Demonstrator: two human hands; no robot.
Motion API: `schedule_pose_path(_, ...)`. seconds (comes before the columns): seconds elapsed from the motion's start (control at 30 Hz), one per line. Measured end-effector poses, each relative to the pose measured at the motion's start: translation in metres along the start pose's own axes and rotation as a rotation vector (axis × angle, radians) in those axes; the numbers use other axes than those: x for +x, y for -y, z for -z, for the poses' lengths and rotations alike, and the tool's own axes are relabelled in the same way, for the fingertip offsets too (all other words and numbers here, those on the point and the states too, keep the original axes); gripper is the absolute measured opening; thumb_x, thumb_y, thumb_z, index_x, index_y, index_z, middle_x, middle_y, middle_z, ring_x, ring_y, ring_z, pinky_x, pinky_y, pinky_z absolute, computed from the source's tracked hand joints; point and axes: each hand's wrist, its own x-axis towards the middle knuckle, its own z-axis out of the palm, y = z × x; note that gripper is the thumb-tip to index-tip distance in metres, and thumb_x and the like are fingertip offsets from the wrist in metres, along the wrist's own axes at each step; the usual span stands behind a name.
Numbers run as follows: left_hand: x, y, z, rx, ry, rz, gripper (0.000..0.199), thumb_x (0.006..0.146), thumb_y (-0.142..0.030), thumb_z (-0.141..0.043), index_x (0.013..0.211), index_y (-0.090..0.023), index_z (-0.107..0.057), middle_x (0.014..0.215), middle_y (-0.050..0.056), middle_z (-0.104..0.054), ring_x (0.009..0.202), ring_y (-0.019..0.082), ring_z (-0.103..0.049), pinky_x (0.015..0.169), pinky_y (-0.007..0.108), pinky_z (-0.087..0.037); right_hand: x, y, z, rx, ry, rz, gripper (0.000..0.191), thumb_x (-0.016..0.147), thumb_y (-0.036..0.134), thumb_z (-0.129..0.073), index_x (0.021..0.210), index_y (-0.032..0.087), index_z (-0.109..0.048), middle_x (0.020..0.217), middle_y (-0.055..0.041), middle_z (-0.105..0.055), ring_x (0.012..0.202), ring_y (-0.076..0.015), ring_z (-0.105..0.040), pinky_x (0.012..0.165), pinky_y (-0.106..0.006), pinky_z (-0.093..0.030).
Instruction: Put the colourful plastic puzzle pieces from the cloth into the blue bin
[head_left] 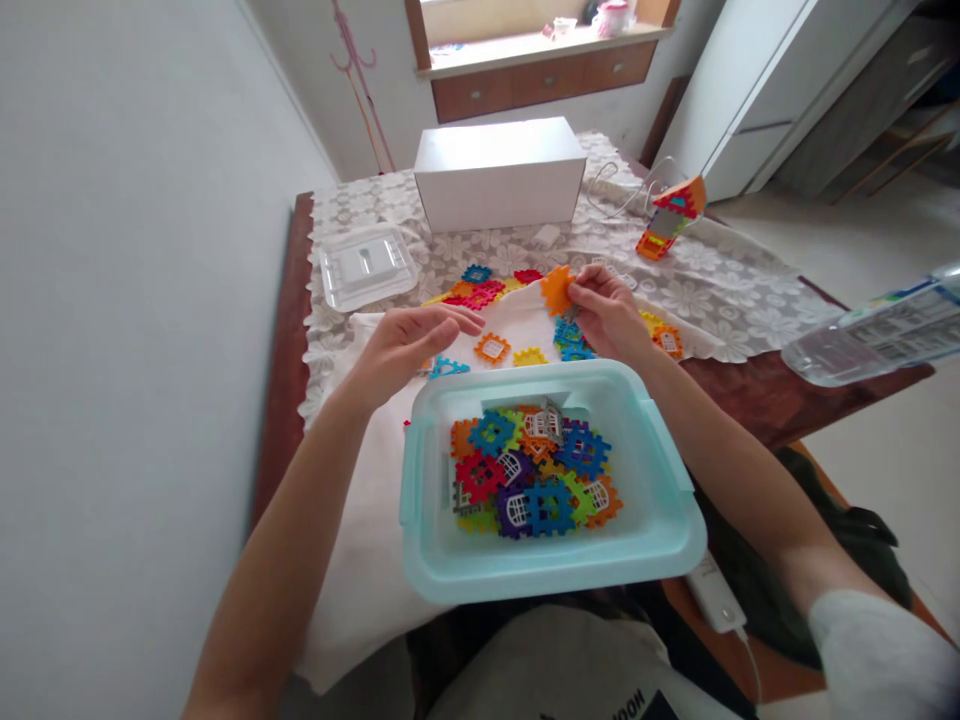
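Right hand (611, 310): closed in a narrow pinch, thumb against fingers, on the edge of one orange tile (556, 291), raised beyond the far rim of the tub. A greyish bit showed below the fingers, too hidden to name.

Left hand (409, 350): fingers extended, thumb close beside them, nothing seen in its grasp; poised above the white cloth (360, 540), left of a framed tile (492, 348).

Tub (551, 585): pale turquoise, open, nearest the body. Contents: a mixed heap of notched tiles (551, 508) in blue, red, purple, green and orange, some with white or grey window inserts.

Cloth, beyond the tub: a yellow tile (529, 357), a cluster of blue tiles (574, 345), a light-blue piece (448, 367), red tiles (480, 294) farther back.

Far right of the table: one built piece (671, 218), multicoloured, of joined tiles, tilted in view.

Also listed: clear lid (367, 268), far left; white box (499, 190), at the back; clear bottle (877, 330), right edge.

Condition, as judged: one assembly made up; many tiles loose, in the tub and on the cloth; the held tile not visibly joined to another.
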Motion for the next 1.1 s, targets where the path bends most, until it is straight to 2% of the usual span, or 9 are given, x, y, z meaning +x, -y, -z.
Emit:
schedule_pose_path(0.13, -0.003, 0.042, 0.017, 0.304, 0.005, 0.127, 0.048, 0.108, -0.067, -0.082, 0.125, -0.024, -0.093, 0.105, 0.009, -0.09, 0.09, 0.023, -0.083, 0.087, 0.034, -0.07, -0.009, 0.041, 0.018, 0.077, 0.152, 0.003, 0.05, 0.098, 0.081, -0.079, 0.11, 0.034, -0.065, 0.119, -0.0062, -0.079, 0.11, -0.0296, -0.08, 0.1, -0.052, -0.071)
schedule_pose_path(0.27, -0.011, 0.065, 0.02, 0.523, 0.01, 0.158, 0.052, 0.111, -0.065, -0.075, 0.138, -0.023, -0.089, 0.142, 0.017, -0.087, 0.117, 0.032, -0.086, 0.104, 0.046, -0.072, -0.014, 0.063, 0.023, 0.043, 0.364, 0.031, 0.063, 0.094, 0.091, -0.082, 0.113, 0.031, -0.076, 0.123, -0.0106, -0.085, 0.12, -0.0353, -0.083, 0.108, -0.06, -0.071)
schedule_pose_path(0.37, -0.026, 0.071, 0.01, 0.585, -0.074, 0.108, 0.052, 0.114, -0.059, -0.07, 0.15, -0.024, -0.083, 0.167, 0.018, -0.075, 0.161, 0.039, -0.068, 0.135, 0.061, -0.057, -0.008, 0.052, 0.031, -0.145, 0.25, 0.069, 0.059, 0.101, 0.084, -0.08, 0.12, 0.029, -0.081, 0.125, -0.0114, -0.086, 0.123, -0.0337, -0.084, 0.116, -0.058, -0.069)
schedule_pose_path(0.47, -0.054, 0.076, 0.002, 0.694, -0.095, 0.093, 0.052, 0.115, -0.052, -0.069, 0.161, -0.028, -0.078, 0.183, 0.016, -0.062, 0.18, 0.042, -0.045, 0.15, 0.072, -0.032, -0.016, 0.031, 0.059, -0.459, 0.174, 0.076, 0.062, 0.108, 0.082, -0.07, 0.137, 0.029, -0.081, 0.141, -0.0141, -0.085, 0.133, -0.0373, -0.082, 0.122, -0.062, -0.066)
schedule_pose_path(0.6, -0.098, 0.077, 0.0, 0.821, 0.031, 0.174, 0.071, 0.112, -0.05, -0.073, 0.18, -0.032, -0.06, 0.198, 0.014, -0.039, 0.188, 0.047, -0.025, 0.151, 0.077, -0.024, -0.071, 0.005, 0.11, -0.98, 0.322, 0.056, 0.081, 0.106, 0.076, -0.072, 0.174, 0.033, -0.063, 0.186, -0.017, -0.056, 0.174, -0.049, -0.052, 0.143, -0.075, -0.044)
schedule_pose_path(0.73, -0.119, 0.075, 0.001, 0.879, 0.147, 0.145, 0.075, 0.115, -0.047, -0.067, 0.187, -0.036, -0.05, 0.203, 0.008, -0.027, 0.19, 0.044, -0.021, 0.154, 0.069, -0.022, -0.131, -0.015, 0.137, -1.161, 0.342, 0.007, 0.105, 0.101, 0.071, -0.077, 0.192, 0.038, -0.035, 0.199, -0.0173, -0.035, 0.185, -0.0558, -0.027, 0.143, -0.087, -0.033)
schedule_pose_path(0.87, -0.108, 0.088, 0.003, 0.9, 0.162, 0.13, 0.076, 0.114, -0.046, -0.067, 0.187, -0.036, -0.049, 0.203, 0.009, -0.027, 0.189, 0.048, -0.022, 0.153, 0.07, -0.025, -0.133, -0.025, 0.132, -1.193, 0.406, 0.042, 0.097, 0.109, 0.064, -0.069, 0.194, 0.038, -0.03, 0.202, -0.016, -0.03, 0.188, -0.0476, -0.026, 0.149, -0.078, -0.028)
schedule_pose_path(0.97, -0.088, 0.104, 0.002, 0.904, 0.155, 0.11, 0.076, 0.112, -0.044, -0.069, 0.186, -0.036, -0.052, 0.202, 0.01, -0.029, 0.188, 0.048, -0.026, 0.151, 0.069, -0.03, -0.106, -0.026, 0.12, -1.193, 0.446, 0.079, 0.09, 0.112, 0.057, -0.067, 0.193, 0.035, -0.036, 0.201, -0.015, -0.032, 0.188, -0.0447, -0.028, 0.151, -0.072, -0.03)
schedule_pose_path(1.1, -0.053, 0.117, -0.008, 0.948, 0.176, 0.132, 0.069, 0.117, -0.044, -0.064, 0.183, -0.03, -0.055, 0.201, 0.014, -0.032, 0.188, 0.046, -0.028, 0.151, 0.071, -0.028, -0.068, -0.021, 0.106, -1.198, 0.541, 0.073, 0.085, 0.113, 0.054, -0.066, 0.192, 0.034, -0.04, 0.201, -0.0144, -0.034, 0.187, -0.0487, -0.029, 0.15, -0.078, -0.027)
